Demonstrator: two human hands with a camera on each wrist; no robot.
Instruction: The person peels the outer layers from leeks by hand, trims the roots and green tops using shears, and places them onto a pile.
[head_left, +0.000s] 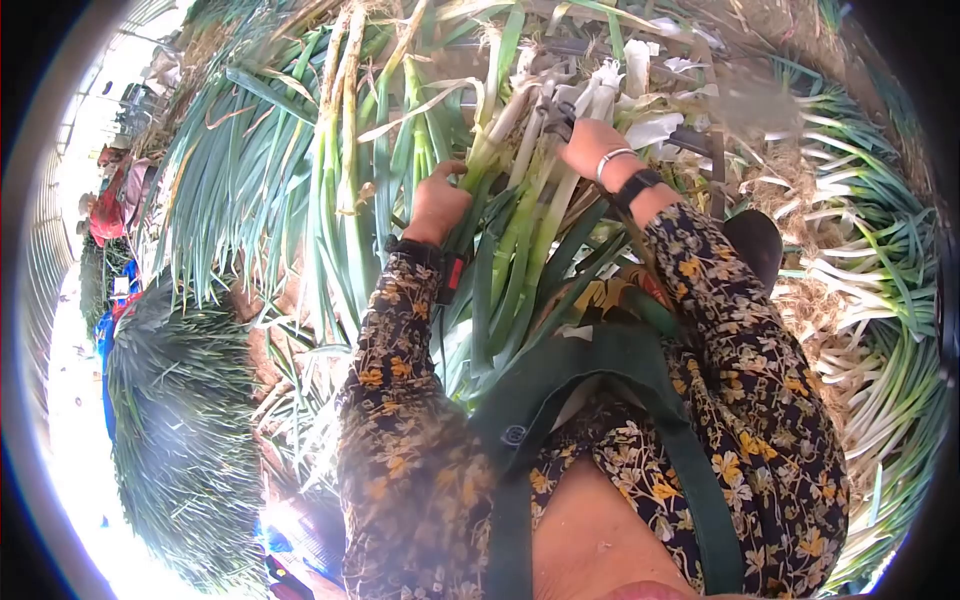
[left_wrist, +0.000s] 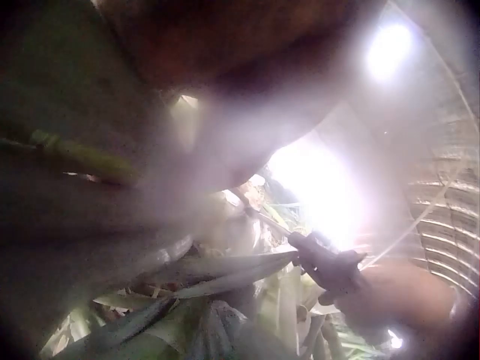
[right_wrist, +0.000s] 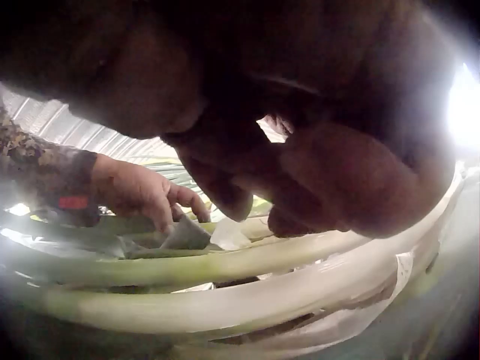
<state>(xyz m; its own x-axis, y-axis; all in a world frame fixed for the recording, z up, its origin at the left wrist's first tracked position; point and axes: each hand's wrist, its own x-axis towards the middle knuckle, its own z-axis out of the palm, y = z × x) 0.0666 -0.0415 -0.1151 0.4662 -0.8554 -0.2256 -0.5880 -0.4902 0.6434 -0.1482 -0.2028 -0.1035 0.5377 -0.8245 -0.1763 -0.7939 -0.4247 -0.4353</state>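
Note:
My left hand [head_left: 438,207] grips among the long green onions [head_left: 525,235], its fingers bent over the stalks where green turns pale. In the right wrist view, the left hand's fingers [right_wrist: 191,202] curl down onto the greens. My right hand [head_left: 592,148] holds a dark air blow gun [head_left: 560,118] near the pale root ends. Its thin nozzle points toward the stalks in the left wrist view, where the blow gun [left_wrist: 330,266] shows beside the right hand [left_wrist: 397,296]. Pale stalks [right_wrist: 225,300] run just under the right hand in its own wrist view.
A heap of green onions [head_left: 250,170] lies to the left, leaves hanging down. Another big bundle [head_left: 185,430] is at the lower left. Rows of white-stemmed onions [head_left: 860,270] line the right side. Shed peelings [head_left: 655,130] and a dark metal bar [head_left: 690,138] lie beyond the right hand.

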